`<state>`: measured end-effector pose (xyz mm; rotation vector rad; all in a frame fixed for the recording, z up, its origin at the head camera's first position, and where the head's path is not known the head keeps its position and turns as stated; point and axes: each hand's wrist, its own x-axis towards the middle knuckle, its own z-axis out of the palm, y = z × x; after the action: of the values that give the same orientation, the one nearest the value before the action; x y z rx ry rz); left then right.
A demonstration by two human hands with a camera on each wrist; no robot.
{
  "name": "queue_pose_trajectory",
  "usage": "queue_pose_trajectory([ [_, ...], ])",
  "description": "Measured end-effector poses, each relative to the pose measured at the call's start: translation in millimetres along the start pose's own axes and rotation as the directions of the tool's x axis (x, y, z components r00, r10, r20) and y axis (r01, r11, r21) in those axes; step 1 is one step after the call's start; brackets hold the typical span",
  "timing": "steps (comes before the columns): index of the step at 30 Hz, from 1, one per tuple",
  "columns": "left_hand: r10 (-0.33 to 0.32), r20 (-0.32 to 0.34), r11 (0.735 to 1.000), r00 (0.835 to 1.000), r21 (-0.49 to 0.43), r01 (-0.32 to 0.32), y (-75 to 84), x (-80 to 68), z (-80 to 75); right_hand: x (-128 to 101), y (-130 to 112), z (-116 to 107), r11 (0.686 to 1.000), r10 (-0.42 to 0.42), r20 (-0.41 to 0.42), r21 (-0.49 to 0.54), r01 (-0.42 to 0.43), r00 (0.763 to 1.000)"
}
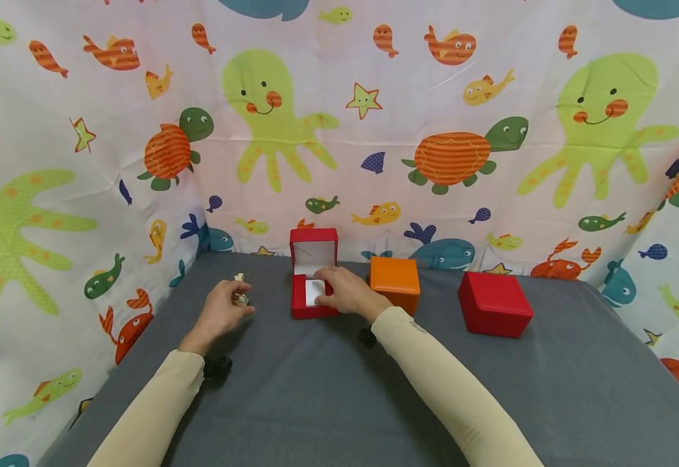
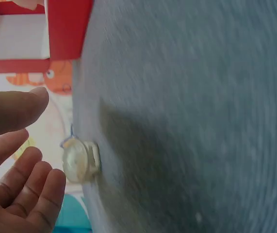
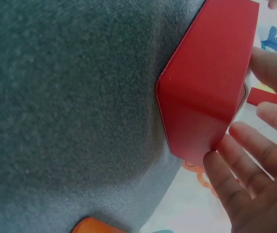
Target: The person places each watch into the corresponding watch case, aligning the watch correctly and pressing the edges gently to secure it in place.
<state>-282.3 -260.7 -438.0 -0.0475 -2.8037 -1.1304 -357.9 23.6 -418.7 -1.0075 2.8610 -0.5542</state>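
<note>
An open red watch box (image 1: pixel 298 308) stands with its lid up, a white cushion (image 1: pixel 314 292) inside. My right hand (image 1: pixel 347 290) reaches over its right side. In the right wrist view the thumb lies at the box's rim and the other fingers spread, fairly straight, by its side wall. To the left, a pale metallic wristwatch (image 2: pixel 77 160) stands upright on the table. My left hand (image 1: pixel 222 308) is beside it, thumb and fingers apart, with a gap between the fingertips and the watch in the left wrist view.
A closed orange box (image 1: pixel 394 275) stands just right of the open box, behind my right wrist. Farther right sits a closed red box (image 1: pixel 493 305). A curtain with sea animals (image 1: pixel 339 162) hangs behind the grey table (image 1: pixel 292 402).
</note>
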Motion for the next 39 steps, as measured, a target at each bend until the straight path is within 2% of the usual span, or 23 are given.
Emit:
queue_pose_trajectory([
  [4,0.011,-0.008,0.999,1.0,0.047,-0.011,-9.3,3.7,-2.6,1.1,0.1,-0.5,1.0,0.002,0.021,-0.012,-0.002,1.0],
  [14,-0.06,0.034,0.994,0.998,0.094,0.057,-22.0,12.0,-5.9,9.1,0.2,-6.6,1.0,-0.021,0.117,-0.016,0.023,0.993],
  [23,-0.081,0.083,0.992,0.993,0.107,0.072,-25.8,20.2,-6.9,13.2,-0.1,-13.5,0.997,0.045,0.205,0.046,-0.055,0.978],
  [28,-0.077,0.128,0.992,0.989,0.106,0.064,-24.7,25.3,-6.1,13.4,-3.6,-17.5,0.995,0.073,0.224,0.047,-0.086,0.972],
  [39,-0.076,0.145,0.992,0.987,0.113,0.06,-26.1,28.6,-4.6,16.1,-4.0,-14.3,0.997,0.069,0.218,0.022,-0.075,0.974],
])
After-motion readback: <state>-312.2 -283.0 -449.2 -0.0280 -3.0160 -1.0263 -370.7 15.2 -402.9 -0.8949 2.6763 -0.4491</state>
